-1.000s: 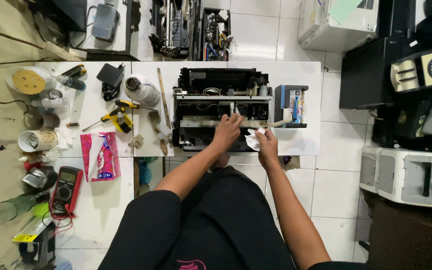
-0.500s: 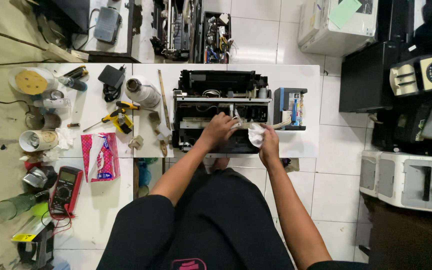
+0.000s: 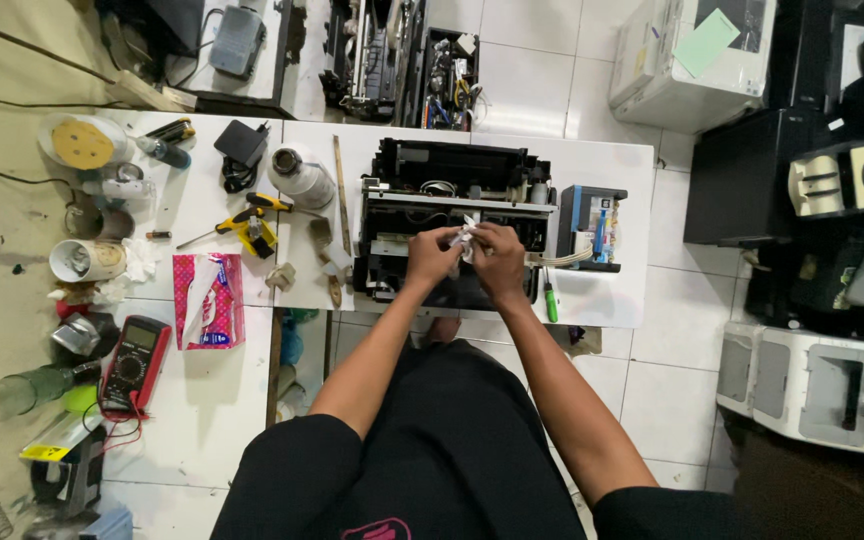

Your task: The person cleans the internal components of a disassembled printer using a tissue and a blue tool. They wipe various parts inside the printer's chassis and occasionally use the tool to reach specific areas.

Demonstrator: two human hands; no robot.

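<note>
White tissue (image 3: 468,236) sits pinched between left hand (image 3: 432,255) and right hand (image 3: 497,258). Both grip it above the opened printer (image 3: 452,215), whose shell exposes rails and wiring.

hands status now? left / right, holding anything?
Left hand: closed, pinching the white tissue over the opened printer.
Right hand: closed on the same white tissue.

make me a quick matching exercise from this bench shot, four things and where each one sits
Things:
1 white tissue
2 green screwdriver
3 red multimeter
4 pink tissue pack

Places:
a lying beside the opened printer, on its right in the picture
b between the left hand and right hand
c between multimeter and printer
d near the table's left edge

Pairs: 1-b, 2-a, 3-d, 4-c
</note>
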